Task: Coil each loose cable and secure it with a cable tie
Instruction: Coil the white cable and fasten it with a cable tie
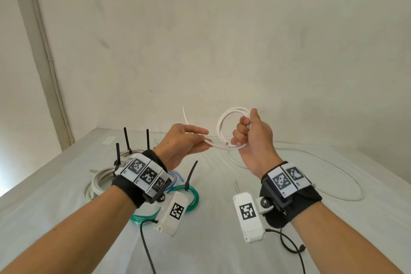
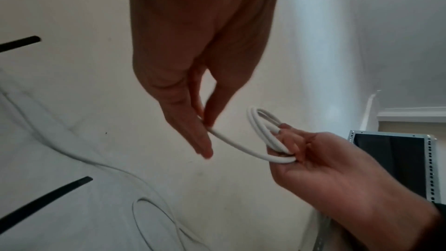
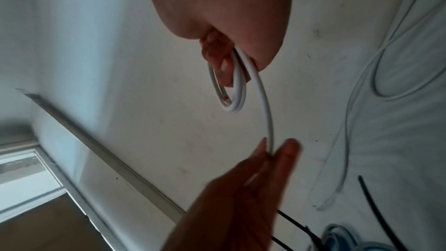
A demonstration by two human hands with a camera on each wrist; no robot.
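White cable (image 1: 231, 118) looped in small rings between both hands.

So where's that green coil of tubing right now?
In the head view the green tubing coil lies on the table at lower centre-left, under the left wrist, with a black cable tie round it and a white cable bundle to its left.

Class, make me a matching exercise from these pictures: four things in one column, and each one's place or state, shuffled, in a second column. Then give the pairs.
Things
1. white coil
2. green tubing
3. left hand
4. long white cable

States
A. lies loose on the table
B. held up in the right hand
C. pinches a straight strand
D. already bound with a black tie

Pairs: 1-B, 2-D, 3-C, 4-A
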